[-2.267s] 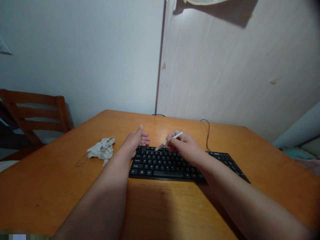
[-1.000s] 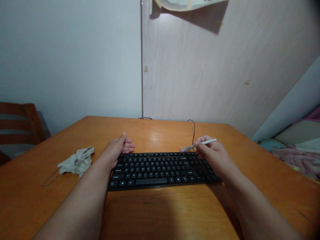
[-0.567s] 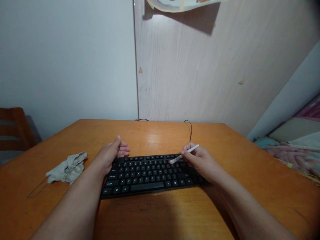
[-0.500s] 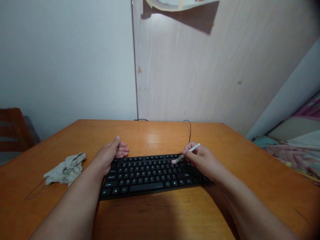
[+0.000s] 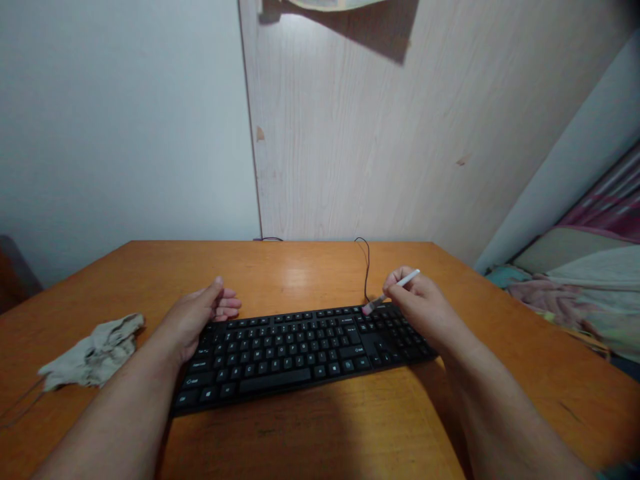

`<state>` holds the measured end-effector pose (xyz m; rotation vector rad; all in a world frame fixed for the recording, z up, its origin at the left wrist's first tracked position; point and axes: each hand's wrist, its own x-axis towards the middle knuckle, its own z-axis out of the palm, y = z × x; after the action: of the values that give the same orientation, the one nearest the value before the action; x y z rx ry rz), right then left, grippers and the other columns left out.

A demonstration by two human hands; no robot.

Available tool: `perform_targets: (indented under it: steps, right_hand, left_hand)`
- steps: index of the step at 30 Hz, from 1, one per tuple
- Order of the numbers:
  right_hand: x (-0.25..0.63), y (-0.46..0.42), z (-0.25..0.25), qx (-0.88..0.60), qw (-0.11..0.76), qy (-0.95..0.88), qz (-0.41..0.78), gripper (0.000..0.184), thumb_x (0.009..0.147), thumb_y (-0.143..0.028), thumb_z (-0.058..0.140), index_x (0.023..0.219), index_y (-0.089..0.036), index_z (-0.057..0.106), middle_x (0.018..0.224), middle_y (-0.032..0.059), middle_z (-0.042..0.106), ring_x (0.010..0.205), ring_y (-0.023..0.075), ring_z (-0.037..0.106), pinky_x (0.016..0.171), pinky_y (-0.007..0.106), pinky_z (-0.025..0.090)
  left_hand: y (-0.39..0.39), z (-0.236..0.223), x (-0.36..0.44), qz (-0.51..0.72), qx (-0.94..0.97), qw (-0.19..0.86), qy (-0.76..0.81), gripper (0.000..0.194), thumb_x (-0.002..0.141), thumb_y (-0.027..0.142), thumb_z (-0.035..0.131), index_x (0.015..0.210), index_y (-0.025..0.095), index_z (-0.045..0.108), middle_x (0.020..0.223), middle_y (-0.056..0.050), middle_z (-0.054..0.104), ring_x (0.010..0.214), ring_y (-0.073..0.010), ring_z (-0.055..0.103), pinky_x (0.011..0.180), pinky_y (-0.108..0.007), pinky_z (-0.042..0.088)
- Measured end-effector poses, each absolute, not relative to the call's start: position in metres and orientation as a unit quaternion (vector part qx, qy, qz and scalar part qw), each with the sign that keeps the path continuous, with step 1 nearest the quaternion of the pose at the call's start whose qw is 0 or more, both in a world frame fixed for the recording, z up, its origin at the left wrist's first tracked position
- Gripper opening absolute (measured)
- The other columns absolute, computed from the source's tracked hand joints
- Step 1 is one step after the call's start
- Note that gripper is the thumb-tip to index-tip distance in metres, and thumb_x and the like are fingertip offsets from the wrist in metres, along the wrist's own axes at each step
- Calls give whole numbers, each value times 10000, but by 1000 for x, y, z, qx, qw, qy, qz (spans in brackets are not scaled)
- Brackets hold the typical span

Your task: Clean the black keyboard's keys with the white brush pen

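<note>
A black keyboard lies slightly slanted on the wooden table. At its left end rests my left hand, thumb up and fingers stretched out, holding nothing; its lower edge is against the keyboard's upper left corner. My right hand pinches a small brush with a white handle. The bristles, pinkish at the tip, are at the keyboard's top row, right of the middle. My right hand hides part of the number keys.
A crumpled grey cloth with thin strings lies left of my left forearm. A black cable runs from behind the keyboard to the table's back edge. The wall stands directly behind the table. Bedding is at the far right.
The brush in my right hand has moved right and up across the keys, from the middle-right letters to the top row. My view has turned slightly right. My left hand stays at the keyboard's end.
</note>
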<state>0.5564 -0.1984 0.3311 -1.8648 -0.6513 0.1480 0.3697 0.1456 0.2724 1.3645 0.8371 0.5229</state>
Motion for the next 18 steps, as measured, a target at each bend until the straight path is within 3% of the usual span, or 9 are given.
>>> perform_targets:
  steps: [3,8,18]
  right_hand:
    - [549,-192,331,-776,553,-293,75,131,853,-330,572,792,-229,515,646,-24,593,532,147,583,541,265,351]
    - [550,-186,322,-764,548,-310,143,152,890,-353,550,816,-236,488,619,-28,607,579,175,635,556,267,362]
    - [574,-198,316,-845,431,-315,16,212,893,-317,528,700,-236,498,621,-6,606,582,174,560,567,287,339]
  left_hand:
    - [147,271,370,230,600,671,369,397,924,488,645,921,95,704,820,-117,769,605,-130,683,548,-194,543]
    - [145,272,370,233,582,683,374,272,899,376,686,807,120,693,792,-102,761,580,-120,681,543,-177,549]
    - [142,277,369,231,591,670,385,207,919,268,649,795,117,719,811,-85,762,561,-99,668,516,-142,545]
